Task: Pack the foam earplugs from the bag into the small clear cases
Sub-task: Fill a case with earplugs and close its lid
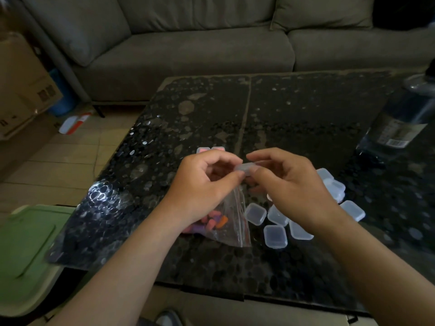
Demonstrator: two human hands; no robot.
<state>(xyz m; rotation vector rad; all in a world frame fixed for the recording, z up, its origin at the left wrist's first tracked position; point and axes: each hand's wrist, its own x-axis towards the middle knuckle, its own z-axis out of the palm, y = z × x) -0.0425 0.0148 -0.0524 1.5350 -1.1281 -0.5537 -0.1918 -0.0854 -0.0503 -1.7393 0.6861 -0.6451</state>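
1. contents of the small clear case cannot be made out.
2. case is pinched between left hand and right hand, above the bag of foam earplugs.
3. empty cases are seen near the right wrist.

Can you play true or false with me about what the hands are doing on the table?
1. Both hands hold one small clear case. True.
2. The bag is empty. False: pink, orange and purple earplugs lie in it.
3. Empty cases lie on the table under the right hand. True.
4. The left hand rests flat on the table. False: it is raised, fingers at the case.
5. A bottle stands at the table's right. True.
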